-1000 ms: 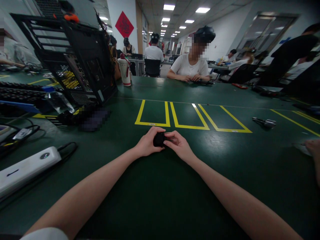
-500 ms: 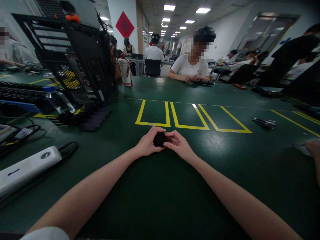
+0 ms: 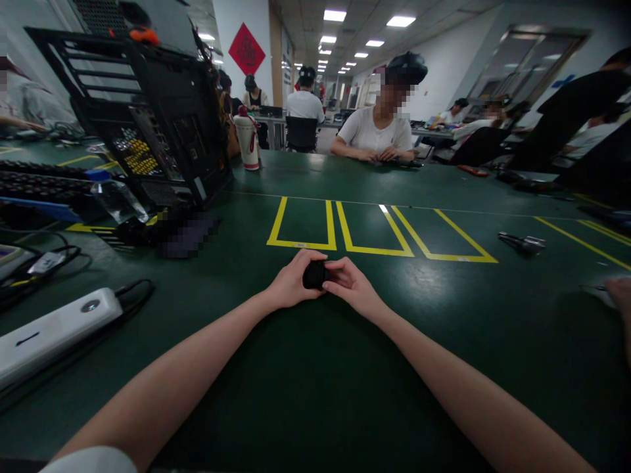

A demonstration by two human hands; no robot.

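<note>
Our left hand grips the black part, our right hand pinching its right edge, on the near side of the yellow tape. We judge handling underway, release not yet done.

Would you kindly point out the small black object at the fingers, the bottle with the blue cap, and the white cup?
Small black object (image 3: pixel 314 276): head view, middle of its visible dark face.
Bottle (image 3: pixel 117 200): head view, its clear body.
White cup (image 3: pixel 246 146): head view, middle of its side wall.
</note>
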